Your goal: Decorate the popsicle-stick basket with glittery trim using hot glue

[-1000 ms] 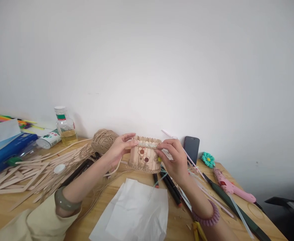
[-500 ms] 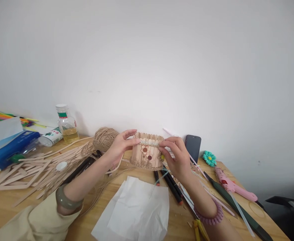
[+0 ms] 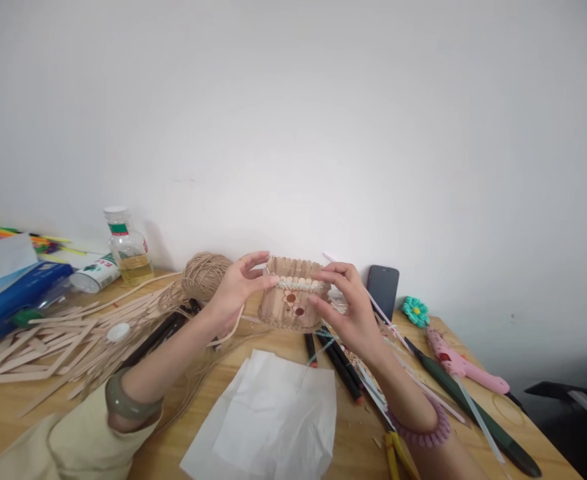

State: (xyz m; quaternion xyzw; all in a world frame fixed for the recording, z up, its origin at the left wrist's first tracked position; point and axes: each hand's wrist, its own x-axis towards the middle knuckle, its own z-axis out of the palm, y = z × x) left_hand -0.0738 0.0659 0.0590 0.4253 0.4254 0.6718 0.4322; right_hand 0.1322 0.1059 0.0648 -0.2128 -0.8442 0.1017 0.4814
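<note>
A small basket of wooden craft sticks (image 3: 276,308) is held above the table between my hands. Its front carries flower shapes with dark red-brown centres, and a sparkly pale trim (image 3: 301,287) runs below the rounded stick tops. My left hand (image 3: 241,287) grips the basket's left side, thumb on the front at the trim and fingers at the back rim. On the right side, my right hand (image 3: 348,303) rests its bent fingers near the rim and its thumb low on the front, close to a flower; its outer fingers are partly hidden.
Left lie loose craft sticks (image 3: 63,343), a twine ball (image 3: 206,275), a glass bottle (image 3: 131,250) and a tissue pack (image 3: 18,297). White paper (image 3: 273,420) lies in front. On the right are black markers (image 3: 341,363), yellow-handled scissors (image 3: 392,457), a phone (image 3: 383,291) and a pink glue gun (image 3: 466,367).
The basket has tipped so that more of its inner back wall shows. My right thumb and index finger have spread apart and moved left across its front. The view has shifted slightly.
</note>
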